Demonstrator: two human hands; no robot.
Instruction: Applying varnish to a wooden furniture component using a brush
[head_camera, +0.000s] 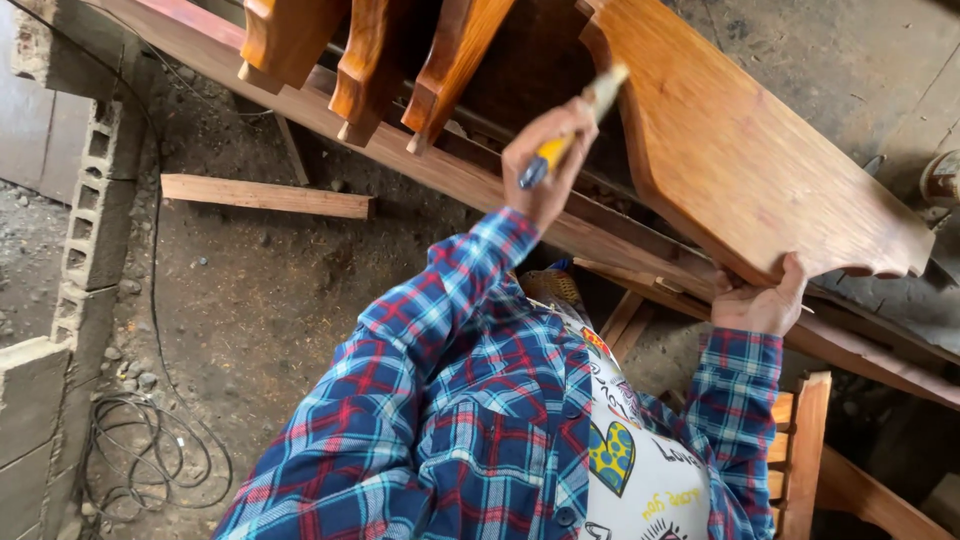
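My left hand (545, 150) is raised and closed around a paintbrush (570, 130) with a yellow and blue handle. Its pale bristles touch the edge of a large curved, varnished wooden board (740, 150). My right hand (760, 300) grips the lower edge of that board and holds it tilted. Both arms are in blue and red plaid sleeves (430, 330) over a white printed shirt.
Three varnished shaped wooden pieces (370, 50) hang at the top. A long reddish beam (400, 150) runs diagonally beneath them. A loose plank (265, 195) lies on the dirt floor, with a concrete block wall (85, 230) and coiled cable (150, 450) at left. A wooden frame (805, 450) is at lower right.
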